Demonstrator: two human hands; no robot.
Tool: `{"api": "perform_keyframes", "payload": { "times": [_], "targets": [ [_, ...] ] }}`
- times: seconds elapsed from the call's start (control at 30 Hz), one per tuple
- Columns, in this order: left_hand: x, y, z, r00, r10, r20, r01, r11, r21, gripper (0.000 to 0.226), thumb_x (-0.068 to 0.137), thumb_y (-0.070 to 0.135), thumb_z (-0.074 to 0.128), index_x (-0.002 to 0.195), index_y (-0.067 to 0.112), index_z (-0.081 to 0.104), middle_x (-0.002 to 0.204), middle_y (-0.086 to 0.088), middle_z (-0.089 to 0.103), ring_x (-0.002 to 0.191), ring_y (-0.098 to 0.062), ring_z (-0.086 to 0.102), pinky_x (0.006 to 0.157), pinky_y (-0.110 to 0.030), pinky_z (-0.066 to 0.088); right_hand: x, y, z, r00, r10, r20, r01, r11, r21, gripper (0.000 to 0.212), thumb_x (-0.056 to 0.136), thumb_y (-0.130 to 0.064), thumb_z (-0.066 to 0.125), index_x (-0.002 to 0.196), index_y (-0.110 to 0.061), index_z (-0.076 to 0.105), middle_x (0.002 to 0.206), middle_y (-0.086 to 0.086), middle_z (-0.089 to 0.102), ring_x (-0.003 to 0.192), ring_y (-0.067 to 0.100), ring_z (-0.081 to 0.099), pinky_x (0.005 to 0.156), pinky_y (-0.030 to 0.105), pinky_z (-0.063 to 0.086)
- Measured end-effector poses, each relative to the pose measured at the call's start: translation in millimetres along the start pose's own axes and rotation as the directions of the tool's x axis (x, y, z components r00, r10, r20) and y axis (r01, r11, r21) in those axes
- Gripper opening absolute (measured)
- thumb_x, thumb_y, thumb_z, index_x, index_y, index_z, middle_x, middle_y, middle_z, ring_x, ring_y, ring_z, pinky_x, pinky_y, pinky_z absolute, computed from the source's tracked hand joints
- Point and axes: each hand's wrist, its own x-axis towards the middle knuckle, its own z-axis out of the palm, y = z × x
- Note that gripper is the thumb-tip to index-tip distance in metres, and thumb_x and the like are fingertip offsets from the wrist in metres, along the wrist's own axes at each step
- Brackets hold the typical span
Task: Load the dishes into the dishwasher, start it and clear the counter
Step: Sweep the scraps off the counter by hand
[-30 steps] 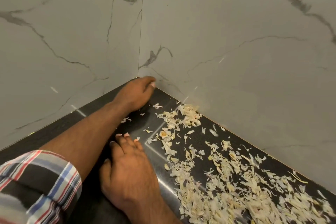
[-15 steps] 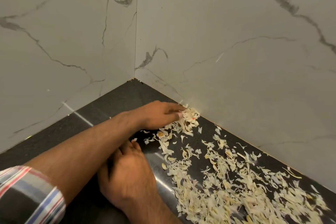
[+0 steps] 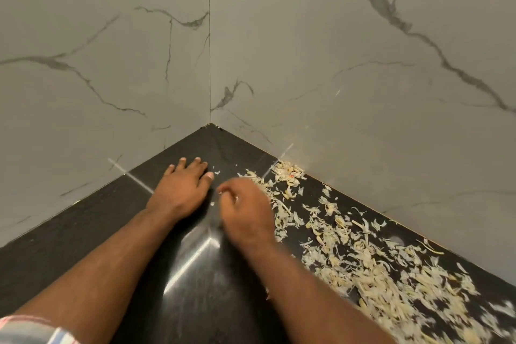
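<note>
Pale garlic or onion peels (image 3: 363,262) lie scattered over the black counter (image 3: 195,301), from the right wall's foot down to the lower right. A small heap (image 3: 287,173) sits against that wall. My left hand (image 3: 181,190) rests flat on the counter near the corner, fingers spread, holding nothing. My right hand (image 3: 247,209) is just right of it at the left edge of the peels, back upward and fingers curled down. A white scrap shows by its fingers; whether it grips peels is hidden.
Two grey marble-patterned walls (image 3: 363,92) meet at the corner (image 3: 210,123) behind the hands and close off the counter at the back and right. The bare black surface runs left and toward me. A striped sleeve (image 3: 33,329) shows at the lower left.
My left hand has drawn back from the peel heap at the right wall and now lies flat nearer the corner. My right hand has moved up and right, to the peels' edge.
</note>
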Motion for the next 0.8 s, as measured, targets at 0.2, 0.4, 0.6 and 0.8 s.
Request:
{"api": "perform_keyframes", "payload": {
  "times": [0.2,0.4,0.6,0.8],
  "targets": [
    [-12.8,82.3,33.9,0.985,0.165,0.052,-0.167,0.985,0.035,0.064,0.105,0.053,0.014,0.159,0.019,0.017,0.166,-0.003,0.014,0.154,-0.02,0.007,0.125,-0.039,0.003,85.1,79.3,-93.1,0.985,0.042,0.168,0.046,0.874,-0.485,0.036,0.099,-0.018,0.047,0.132,-0.02,0.062,0.137,0.001,0.061,0.123,0.018,0.056,0.103,0.039,0.048],
    [-6.6,81.3,34.6,0.987,0.158,0.031,-0.158,0.987,0.017,0.064,0.105,0.051,0.017,0.16,0.019,0.013,0.167,-0.001,0.015,0.154,-0.014,0.009,0.124,-0.033,0.005,110.4,101.7,-84.0,0.86,-0.025,0.51,0.327,0.794,-0.512,0.045,0.105,-0.031,0.039,0.147,-0.019,0.049,0.157,0.001,0.043,0.144,0.016,0.037,0.12,0.036,0.029],
    [8.4,81.5,37.2,0.999,0.036,0.025,-0.038,0.998,0.044,0.072,0.102,0.061,0.013,0.16,0.02,0.008,0.168,-0.002,0.002,0.154,-0.018,-0.001,0.125,-0.041,0.002,58.0,133.6,-111.3,0.909,-0.001,0.417,0.125,0.954,-0.271,0.034,0.103,-0.028,0.05,0.134,-0.022,0.064,0.148,-0.006,0.053,0.131,0.01,0.051,0.112,0.035,0.038],
    [13.5,106.6,43.4,0.986,0.143,0.085,-0.149,0.987,0.065,0.063,0.106,0.05,0.015,0.159,0.017,0.02,0.167,-0.004,0.014,0.154,-0.017,0.007,0.126,-0.039,0.005,66.6,132.6,-112.3,0.886,0.067,0.459,0.113,0.928,-0.354,0.046,0.104,-0.033,0.045,0.149,-0.029,0.047,0.161,-0.007,0.034,0.146,0.014,0.033,0.119,0.037,0.023]
  ]
}}
